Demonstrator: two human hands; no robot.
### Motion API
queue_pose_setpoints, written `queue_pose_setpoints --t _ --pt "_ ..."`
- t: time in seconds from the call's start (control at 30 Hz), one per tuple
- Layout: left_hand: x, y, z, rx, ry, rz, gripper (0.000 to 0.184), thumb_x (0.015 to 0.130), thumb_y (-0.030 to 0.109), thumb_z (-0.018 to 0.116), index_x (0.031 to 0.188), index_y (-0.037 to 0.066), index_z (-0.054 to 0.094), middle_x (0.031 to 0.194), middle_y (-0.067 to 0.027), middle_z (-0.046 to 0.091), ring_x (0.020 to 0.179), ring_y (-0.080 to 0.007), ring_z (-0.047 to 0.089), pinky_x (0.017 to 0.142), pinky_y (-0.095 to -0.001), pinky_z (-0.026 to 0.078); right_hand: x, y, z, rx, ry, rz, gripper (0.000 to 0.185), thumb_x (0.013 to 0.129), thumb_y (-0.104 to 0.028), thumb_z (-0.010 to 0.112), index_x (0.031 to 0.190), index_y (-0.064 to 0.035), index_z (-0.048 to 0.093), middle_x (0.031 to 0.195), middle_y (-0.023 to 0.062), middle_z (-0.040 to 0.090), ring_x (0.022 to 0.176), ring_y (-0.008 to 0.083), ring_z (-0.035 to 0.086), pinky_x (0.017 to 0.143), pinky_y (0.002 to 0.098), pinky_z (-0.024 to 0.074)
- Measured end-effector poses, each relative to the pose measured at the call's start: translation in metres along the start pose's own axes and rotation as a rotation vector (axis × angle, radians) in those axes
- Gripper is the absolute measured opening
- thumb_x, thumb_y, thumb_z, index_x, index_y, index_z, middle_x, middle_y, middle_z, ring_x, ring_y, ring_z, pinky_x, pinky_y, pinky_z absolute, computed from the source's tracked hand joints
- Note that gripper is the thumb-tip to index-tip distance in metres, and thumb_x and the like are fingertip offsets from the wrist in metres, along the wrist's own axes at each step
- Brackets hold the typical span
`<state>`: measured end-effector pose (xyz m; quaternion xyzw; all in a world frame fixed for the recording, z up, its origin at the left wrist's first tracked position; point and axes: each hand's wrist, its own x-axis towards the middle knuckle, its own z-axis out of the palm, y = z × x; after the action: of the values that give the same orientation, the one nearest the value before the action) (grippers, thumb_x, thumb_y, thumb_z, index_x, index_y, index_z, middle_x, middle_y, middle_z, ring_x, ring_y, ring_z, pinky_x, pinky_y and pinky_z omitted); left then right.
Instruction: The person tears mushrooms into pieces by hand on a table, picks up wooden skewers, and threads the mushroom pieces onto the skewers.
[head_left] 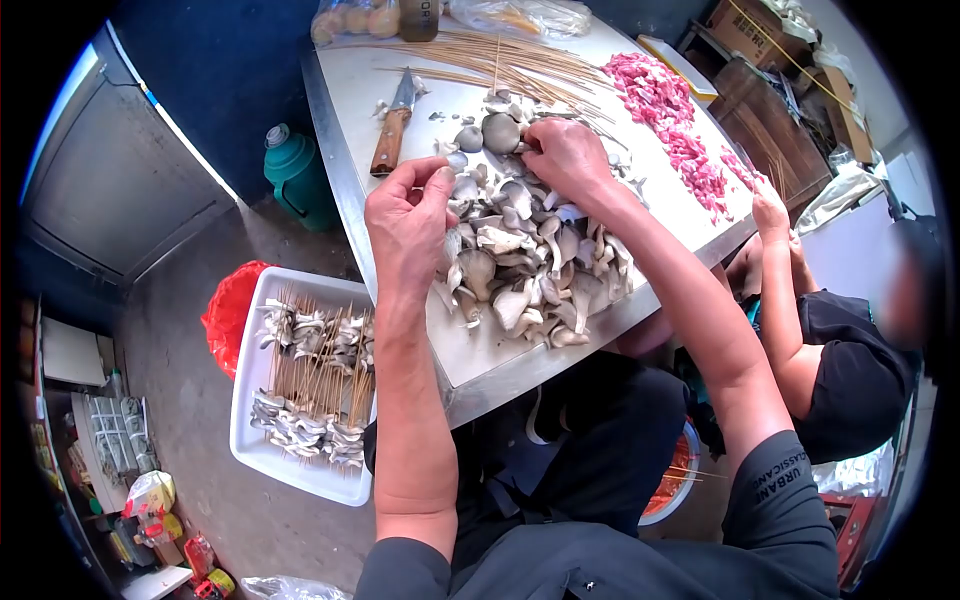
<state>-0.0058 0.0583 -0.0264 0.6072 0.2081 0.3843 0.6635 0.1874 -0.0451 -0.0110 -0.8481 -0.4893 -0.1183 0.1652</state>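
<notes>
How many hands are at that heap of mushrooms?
2: the left hand at the left side of the oyster mushrooms, the right hand over their far part. None seems hidden there; another person's hand is by the raw meat.

There is one mushroom heap [510, 240], one knife [393, 135] and one jug [298, 178]

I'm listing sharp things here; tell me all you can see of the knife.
The knife has a brown handle that looks wooden and a grey, metallic-looking blade narrowing to a point. It lies on the table left of the mushrooms, blade pointing toward the table's far end. The left hand is close to the handle but not holding it.
</notes>
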Motion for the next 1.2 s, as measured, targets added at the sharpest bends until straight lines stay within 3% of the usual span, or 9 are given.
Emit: queue_pose_setpoints --t 0.1,0.17,0.23,0.33,0.43,0.6,0.7,0.87,1.2 --pt "0.0 0.002 -0.001 -0.009 0.007 -0.001 0.017 0.092 0.013 0.063 0.102 0.0 0.068 0.087 -0.0053 0.07 0.056 -0.0043 0.054 0.051 -0.018 0.043 0.002 -0.004 -0.007 0.019 -0.035 0.058 0.019 0.076 -0.02 0.063 0.082 -0.0022 0.067 0.085 0.0151 0.067 0.084 0.0335 0.066 0.079 0.0435 0.0516" --pt "0.001 0.002 -0.002 -0.016 0.006 0.007 0.018 0.092 0.013 0.063 0.103 -0.001 0.067 0.088 -0.0062 0.07 0.057 -0.0046 0.055 0.052 -0.0182 0.043 -0.006 -0.006 -0.011 0.18 0.106 0.036 0.018 0.074 -0.019 0.064 0.079 -0.0027 0.067 0.082 0.0143 0.067 0.081 0.0308 0.066 0.077 0.041 0.0525" --pt "-0.001 0.004 -0.001 -0.021 -0.001 0.008 0.019 0.093 0.013 0.063 0.104 -0.001 0.067 0.089 -0.007 0.07 0.057 -0.005 0.055 0.052 -0.0183 0.043 -0.013 -0.01 -0.016 0.268 0.173 0.006 0.017 0.074 -0.017 0.066 0.082 -0.002 0.068 0.08 0.0122 0.068 0.075 0.0239 0.068 0.071 0.0351 0.054" --pt "-0.004 0.009 0.003 -0.027 -0.007 0.025 0.023 0.093 0.015 0.062 0.109 -0.002 0.065 0.091 -0.0087 0.069 0.058 -0.0058 0.056 0.052 -0.0186 0.044 -0.023 -0.028 -0.033 0.756 0.178 0.111 0.017 0.08 -0.007 0.065 0.094 0.0028 0.066 0.08 0.007 0.069 0.075 0.0102 0.068 0.067 0.0237 0.0547" --pt "-0.003 0.011 0.003 -0.031 -0.06 0.007 0.028 0.095 0.02 0.061 0.113 -0.002 0.062 0.095 -0.01 0.069 0.061 -0.0081 0.06 0.054 -0.019 0.045 -0.03 -0.048 -0.039 1.141 0.171 0.128 0.019 0.083 -0.003 0.062 0.101 0.004 0.063 0.084 0.0085 0.07 0.08 0.0111 0.069 0.071 0.0227 0.0559" --pt "-0.005 0.016 0.004 -0.368 -0.222 -0.117 0.028 0.098 0.02 0.055 0.114 -0.003 0.059 0.096 -0.0098 0.067 0.072 -0.0142 0.066 0.058 -0.0228 0.052 -0.044 -0.074 -0.034 1.356 0.058 0.063 0.018 0.087 0.0 0.059 0.105 0.0054 0.062 0.093 0.0095 0.069 0.084 0.0118 0.068 0.076 0.0236 0.0568" --pt "-0.002 0.01 -0.002 -0.449 -0.226 -0.143 0.022 0.097 0.013 0.057 0.113 -0.002 0.057 0.094 -0.0093 0.066 0.076 -0.0138 0.066 0.061 -0.0226 0.052 -0.049 -0.084 -0.031 1.412 0.058 0.09 0.02 0.087 -0.001 0.061 0.106 0.0051 0.062 0.093 0.0087 0.068 0.082 0.01 0.067 0.074 0.022 0.0558" --pt "0.001 0.006 -0.003 -0.504 -0.099 -0.061 0.021 0.089 0.004 0.064 0.11 0.001 0.063 0.089 -0.0049 0.067 0.068 -0.0079 0.059 0.058 -0.0188 0.046 -0.059 -0.071 -0.028 1.09 0.021 0.077 0.03 0.083 -0.016 0.073 0.107 -0.0006 0.065 0.078 -0.0014 0.061 0.071 0.004 0.058 0.063 0.0192 0.0481" --pt "-0.008 0.017 0.0 -0.271 -0.258 -0.037 0.016 0.089 0.005 0.065 0.104 0.002 0.068 0.077 -0.0001 0.064 0.056 -0.0035 0.051 0.049 -0.0162 0.039 -0.057 -0.068 -0.021 1.182 -0.005 0.087 0.025 0.083 -0.013 0.074 0.101 0.0026 0.067 0.077 -0.0025 0.063 0.069 0.0012 0.055 0.059 0.0177 0.0458"
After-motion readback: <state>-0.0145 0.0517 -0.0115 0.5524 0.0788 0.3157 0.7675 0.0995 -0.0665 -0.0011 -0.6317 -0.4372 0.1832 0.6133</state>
